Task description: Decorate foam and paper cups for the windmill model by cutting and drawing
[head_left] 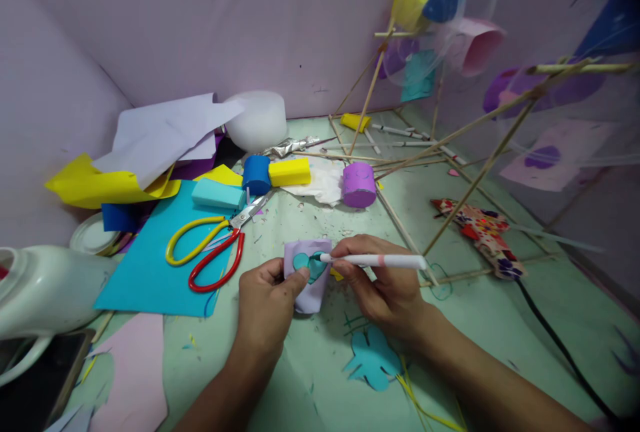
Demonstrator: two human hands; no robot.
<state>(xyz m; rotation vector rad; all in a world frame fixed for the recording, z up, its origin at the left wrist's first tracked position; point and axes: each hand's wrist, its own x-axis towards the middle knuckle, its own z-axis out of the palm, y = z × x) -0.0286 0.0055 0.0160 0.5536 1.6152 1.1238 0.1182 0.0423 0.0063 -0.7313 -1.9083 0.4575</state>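
Observation:
Between thumb and fingers, my left hand (267, 305) grips a small lilac paper piece (309, 300), which looks folded or box-shaped. On its face is a teal heart (316, 272), partly covered by my left thumb. My right hand (383, 285) is closed around a white marker pen (387, 261) with a pink band, its dark tip touching the heart. Below my right hand lies a turquoise paper cut-out (375, 357) with rounded lobes. Left of my hands, scissors (220, 245) with one yellow and one red handle rest partly over a turquoise sheet (145, 272).
A stick frame (480, 185) hung with paper shapes stands on the right. Beneath it sits a flower-patterned object (480, 232) with a black cord. Small paper pieces, including a purple cylinder (359, 185), lie behind my hands. A white jug (55, 285) stands left.

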